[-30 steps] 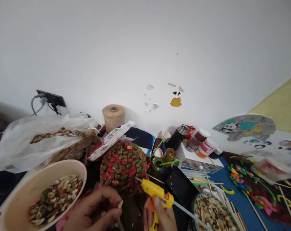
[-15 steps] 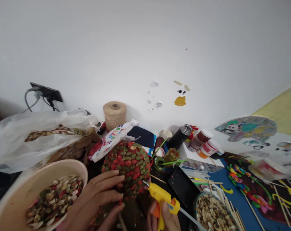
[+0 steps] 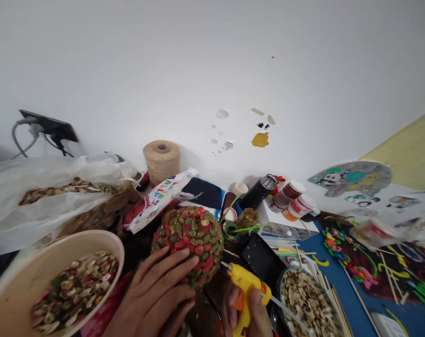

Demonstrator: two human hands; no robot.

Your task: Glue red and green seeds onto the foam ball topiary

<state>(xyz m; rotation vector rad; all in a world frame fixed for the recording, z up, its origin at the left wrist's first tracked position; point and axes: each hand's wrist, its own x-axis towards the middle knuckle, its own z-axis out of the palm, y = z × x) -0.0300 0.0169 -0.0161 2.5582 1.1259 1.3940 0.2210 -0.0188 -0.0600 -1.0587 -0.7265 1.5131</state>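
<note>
A round ball (image 3: 198, 231) covered in red and green pistachio shells sits in front of me, with a bare patch near its top. My left hand (image 3: 159, 285) lies against its lower left side, the longer fingers stretched over the shells. Between my left thumb and index finger a small red shell (image 3: 191, 302) shows, partly hidden. On the right, my right hand (image 3: 249, 309) is wrapped around a yellow glue gun (image 3: 245, 279) with an orange trigger. Its nozzle points at the ball's lower right, slightly apart from it. A glue stick (image 3: 291, 313) sticks out of its back.
A pinkish basin (image 3: 8, 290) of coloured shells stands left, below a white plastic bag (image 3: 8, 187). A bowl of plain shells (image 3: 309, 299) is at right. Behind are a twine spool (image 3: 162, 164), a black flask (image 3: 257, 193) and paint jars (image 3: 298, 208). Wooden sticks (image 3: 331, 299) lie right.
My left hand has moved right and further over the ball. The ball has turned, showing its bare patch. The glue gun has shifted slightly right, and the view has moved a little.
</note>
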